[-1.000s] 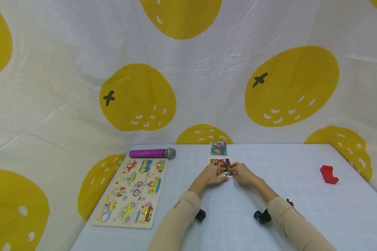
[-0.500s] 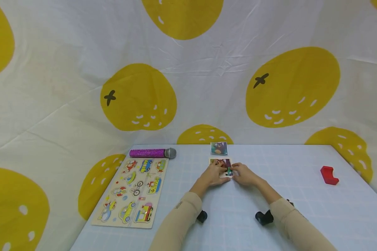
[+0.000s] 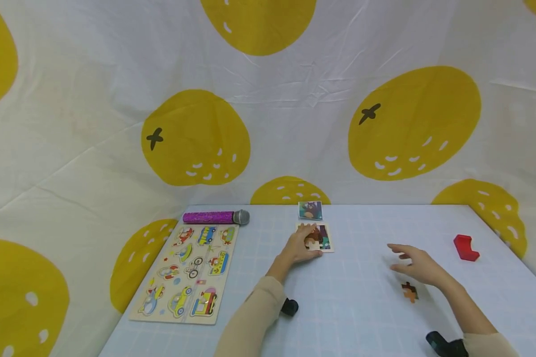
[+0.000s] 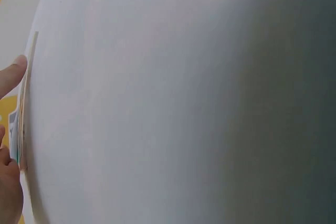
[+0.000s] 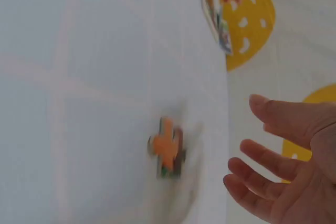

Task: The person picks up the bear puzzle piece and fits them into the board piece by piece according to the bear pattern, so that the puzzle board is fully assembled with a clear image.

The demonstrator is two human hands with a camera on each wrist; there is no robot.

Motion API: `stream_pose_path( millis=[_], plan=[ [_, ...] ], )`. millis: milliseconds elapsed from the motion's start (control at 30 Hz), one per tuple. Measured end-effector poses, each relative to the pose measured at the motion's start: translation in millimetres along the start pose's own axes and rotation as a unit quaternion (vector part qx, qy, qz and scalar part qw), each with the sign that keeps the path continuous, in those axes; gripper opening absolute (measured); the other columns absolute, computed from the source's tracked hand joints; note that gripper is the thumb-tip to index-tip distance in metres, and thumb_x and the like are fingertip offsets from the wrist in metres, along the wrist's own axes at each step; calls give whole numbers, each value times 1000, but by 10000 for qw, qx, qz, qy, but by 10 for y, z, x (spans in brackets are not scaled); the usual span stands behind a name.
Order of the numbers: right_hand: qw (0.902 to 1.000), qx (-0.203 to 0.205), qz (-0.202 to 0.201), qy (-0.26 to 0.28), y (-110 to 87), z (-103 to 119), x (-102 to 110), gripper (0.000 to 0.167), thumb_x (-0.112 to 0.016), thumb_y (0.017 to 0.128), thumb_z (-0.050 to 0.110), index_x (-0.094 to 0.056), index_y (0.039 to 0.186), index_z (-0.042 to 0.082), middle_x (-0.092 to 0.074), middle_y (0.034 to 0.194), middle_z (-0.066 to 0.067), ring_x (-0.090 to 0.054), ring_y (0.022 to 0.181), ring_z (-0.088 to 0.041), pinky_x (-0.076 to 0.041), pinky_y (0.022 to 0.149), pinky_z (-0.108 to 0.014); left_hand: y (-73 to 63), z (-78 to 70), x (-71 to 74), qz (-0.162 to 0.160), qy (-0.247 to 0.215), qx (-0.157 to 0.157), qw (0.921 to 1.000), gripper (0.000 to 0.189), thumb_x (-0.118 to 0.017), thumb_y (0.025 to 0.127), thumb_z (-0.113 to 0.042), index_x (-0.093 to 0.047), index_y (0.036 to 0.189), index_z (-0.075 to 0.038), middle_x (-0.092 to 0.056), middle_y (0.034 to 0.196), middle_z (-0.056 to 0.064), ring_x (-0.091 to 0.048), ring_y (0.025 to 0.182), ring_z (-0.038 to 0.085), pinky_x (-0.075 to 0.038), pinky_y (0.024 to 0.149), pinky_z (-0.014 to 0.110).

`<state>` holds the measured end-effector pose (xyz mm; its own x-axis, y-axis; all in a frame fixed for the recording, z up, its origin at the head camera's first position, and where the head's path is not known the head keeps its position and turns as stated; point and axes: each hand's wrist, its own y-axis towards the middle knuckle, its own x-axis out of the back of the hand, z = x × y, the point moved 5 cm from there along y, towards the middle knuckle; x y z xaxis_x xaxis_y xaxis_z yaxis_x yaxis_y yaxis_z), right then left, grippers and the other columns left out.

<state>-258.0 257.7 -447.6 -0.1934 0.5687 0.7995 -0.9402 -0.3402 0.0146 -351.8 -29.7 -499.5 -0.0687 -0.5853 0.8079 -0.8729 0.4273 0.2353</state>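
Observation:
A small framed jigsaw puzzle (image 3: 325, 235) with a brown animal picture lies mid-table, a pale bare patch in its lower part. My left hand (image 3: 300, 246) holds it at the left side, thumb at the near edge and fingers over the top. In the left wrist view, that hand's finger (image 4: 11, 76) touches the thin board edge. My right hand (image 3: 416, 265) is raised over the table with loosely spread fingers, nothing in it. Just nearer than this hand lies a loose orange, brown and green jigsaw piece (image 3: 409, 292), blurred in the right wrist view (image 5: 167, 149).
Behind the puzzle lies a picture card (image 3: 310, 210). On the left are a wooden vehicle puzzle board (image 3: 187, 272) and a purple glittery microphone (image 3: 214, 218). A red block with a curved notch (image 3: 466, 248) sits at the right. A patterned cloth (image 3: 295, 124) hangs behind.
My right hand has left the puzzle and swung right and back toward me, uncovering the loose piece that the sleeve mostly hid. The left hand stays at the puzzle.

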Motion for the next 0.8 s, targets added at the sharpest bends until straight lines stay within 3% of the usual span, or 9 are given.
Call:
stream_pose_path(
  millis=[100,200,300,433,567,700,800],
  plan=[
    [9979,-577,159,-249,-188,-215,53,65,-72,81,21,-45,131,-10,-50,121,-35,-54,101,-47,-55,74,-49,-43,39,63,-251,40,135,9996,77,-77,75,-39,-47,139,-9,-44,142,14,-32,136,34,-34,105,53],
    [9941,-904,348,-489,-306,-389,37,69,-75,77,26,-48,130,-9,-51,118,-35,-55,96,-43,-54,74,-50,-84,91,115,-173,309,368,9987,72,-76,75,-42,-53,133,-7,-48,139,16,-36,134,35,-34,106,51],
    [9929,-818,495,-711,-382,-476,-31,65,-77,74,29,-55,125,-6,-54,110,-30,-55,93,-38,-53,74,-52,-114,137,130,226,728,548,9956,69,-73,77,-46,-56,131,-8,-47,140,15,-37,133,34,-33,108,47],
    [9935,-484,516,-892,-405,-470,-98,54,-79,73,27,-64,115,-3,-56,100,-17,-53,90,-30,-52,73,-50,-133,177,136,658,959,637,9912,62,-68,82,-44,-55,133,-10,-44,143,13,-36,135,32,-31,110,45],
    [9954,-513,415,-697,-376,-447,-104,40,-79,73,21,-70,104,-2,-58,93,-8,-54,84,-22,-52,71,-39,-147,190,150,692,834,629,9921,57,-66,84,-38,-56,132,-10,-41,145,13,-35,135,32,-31,110,45],
    [9948,-807,421,-467,-368,-444,-106,31,-79,73,17,-71,99,3,-61,90,-2,-52,81,-18,-48,66,-26,-161,185,169,565,604,632,9946,55,-67,84,-36,-57,130,-8,-40,145,17,-34,136,33,-31,110,46],
    [9932,-1001,505,-319,-374,-441,-112,35,-80,72,19,-69,101,5,-61,90,-1,-51,82,-18,-51,67,-29,-174,183,174,486,488,629,9956,54,-69,83,-35,-58,129,-7,-41,144,18,-33,136,34,-31,109,46]
  ],
)
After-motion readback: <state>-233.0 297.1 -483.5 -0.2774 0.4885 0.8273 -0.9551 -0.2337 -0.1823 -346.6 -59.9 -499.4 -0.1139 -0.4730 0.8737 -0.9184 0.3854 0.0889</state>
